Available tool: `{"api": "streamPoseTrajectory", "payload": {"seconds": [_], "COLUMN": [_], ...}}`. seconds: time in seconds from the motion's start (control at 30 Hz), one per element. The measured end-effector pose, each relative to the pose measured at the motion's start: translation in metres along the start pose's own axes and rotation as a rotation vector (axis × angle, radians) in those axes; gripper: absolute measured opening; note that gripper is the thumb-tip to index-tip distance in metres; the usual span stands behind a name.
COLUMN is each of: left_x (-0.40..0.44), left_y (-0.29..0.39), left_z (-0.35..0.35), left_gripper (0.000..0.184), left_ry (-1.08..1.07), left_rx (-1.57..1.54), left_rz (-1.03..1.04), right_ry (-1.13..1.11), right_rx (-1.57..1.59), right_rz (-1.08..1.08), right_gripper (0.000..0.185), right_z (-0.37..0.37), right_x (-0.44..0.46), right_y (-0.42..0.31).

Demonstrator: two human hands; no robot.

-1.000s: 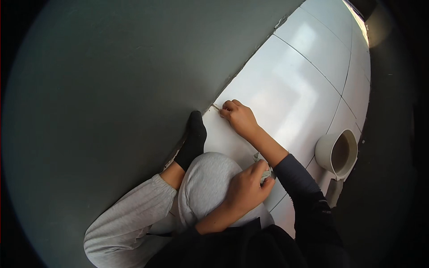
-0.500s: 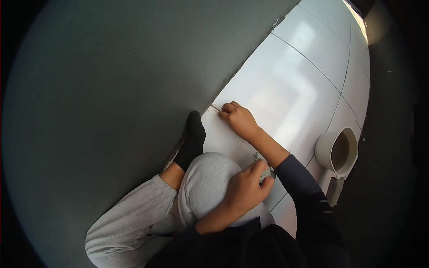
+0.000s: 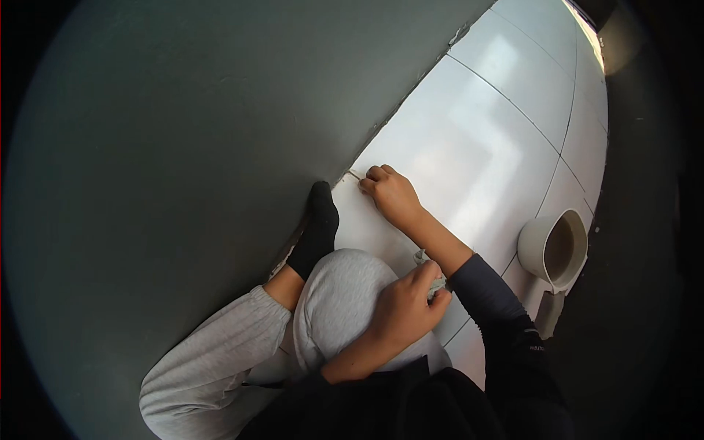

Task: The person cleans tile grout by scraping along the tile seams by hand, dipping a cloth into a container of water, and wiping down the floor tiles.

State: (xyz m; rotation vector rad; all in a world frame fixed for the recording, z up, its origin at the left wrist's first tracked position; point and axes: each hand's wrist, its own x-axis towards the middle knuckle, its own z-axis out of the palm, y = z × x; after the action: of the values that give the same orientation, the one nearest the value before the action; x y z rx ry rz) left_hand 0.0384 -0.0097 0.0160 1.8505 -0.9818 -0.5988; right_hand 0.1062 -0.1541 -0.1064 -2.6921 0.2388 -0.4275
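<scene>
One crumpled wad was clutched by the left hand, 5 o'clock; the right hand, 2 o'clock, was narrowly curled, contents indeterminable, above glossy tile.

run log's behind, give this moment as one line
left hand: closed on crumpled cloth-like wad | right hand: curled at white tile floor near grey wall, grip contents unclear | dipper: at person's right, brownish liquid inside

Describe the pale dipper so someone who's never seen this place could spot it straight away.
Find the white tiles, then their edge on the picture's right, beside the dark area. Just past the dark right sleeve sits the pale dipper. Unlike the crumpled cloth-like bundle in the left hand, it has a round mouth, brownish contents and a straight handle.
</scene>
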Motion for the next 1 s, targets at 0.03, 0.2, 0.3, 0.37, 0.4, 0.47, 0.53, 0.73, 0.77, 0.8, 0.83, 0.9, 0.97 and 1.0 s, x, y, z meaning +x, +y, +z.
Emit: {"api": "streamPoseTrajectory", "payload": {"seconds": [0.03, 0.2, 0.3, 0.37, 0.4, 0.47, 0.53, 0.73, 0.77, 0.8, 0.83, 0.9, 0.97, 1.0], "left_x": [0.000, -0.002, 0.000, 0.001, 0.001, 0.000, -0.001, 0.000, 0.001, 0.000, 0.001, -0.001, -0.001, 0.000], "left_y": [0.000, -0.001, -0.001, 0.001, 0.001, 0.000, -0.001, -0.001, -0.002, -0.003, -0.002, -0.002, -0.001, -0.001], "left_z": [0.000, -0.002, -0.002, -0.002, -0.002, -0.001, 0.000, -0.003, -0.002, -0.001, -0.001, -0.002, -0.001, 0.000], "left_gripper": [0.019, 0.019, 0.019, 0.019, 0.020, 0.020, 0.020, 0.020, 0.020, 0.020, 0.020, 0.019, 0.019, 0.019], "left_ry": [-0.003, 0.005, 0.004, 0.000, -0.005, -0.016, -0.026, 0.011, 0.016, 0.019, 0.023, -0.006, -0.011, -0.011], "left_rx": [0.002, 0.000, 0.012, 0.005, 0.004, -0.009, -0.015, -0.022, -0.021, -0.021, -0.023, -0.015, -0.020, -0.017], "left_rz": [0.003, -0.035, -0.021, -0.012, -0.005, -0.013, -0.023, -0.027, -0.016, -0.006, -0.006, -0.019, -0.013, -0.012], "right_ry": [-0.032, 0.035, -0.007, 0.020, 0.017, 0.032, 0.064, 0.076, 0.071, 0.068, 0.031, -0.016, -0.009, -0.001], "right_rx": [-0.015, 0.045, 0.039, 0.061, 0.056, 0.052, 0.059, 0.051, 0.048, 0.047, 0.043, 0.025, 0.000, -0.016], "right_rz": [0.016, 0.036, 0.083, 0.121, 0.124, 0.112, 0.097, 0.084, 0.087, 0.083, 0.108, 0.130, 0.103, 0.071], "right_gripper": [0.013, 0.011, 0.009, 0.008, 0.008, 0.009, 0.009, 0.012, 0.012, 0.012, 0.012, 0.013, 0.013, 0.014], "right_z": [0.001, 0.008, 0.001, -0.005, -0.005, -0.002, 0.007, 0.011, 0.008, 0.003, -0.004, -0.009, -0.004, -0.001], "right_x": [0.010, 0.027, 0.006, -0.011, -0.011, -0.009, 0.006, 0.020, 0.014, 0.005, -0.005, -0.014, -0.008, -0.001], "right_y": [-0.003, -0.010, -0.006, -0.005, -0.005, -0.006, -0.010, -0.009, -0.005, -0.004, -0.004, -0.005, -0.004, -0.005]}}
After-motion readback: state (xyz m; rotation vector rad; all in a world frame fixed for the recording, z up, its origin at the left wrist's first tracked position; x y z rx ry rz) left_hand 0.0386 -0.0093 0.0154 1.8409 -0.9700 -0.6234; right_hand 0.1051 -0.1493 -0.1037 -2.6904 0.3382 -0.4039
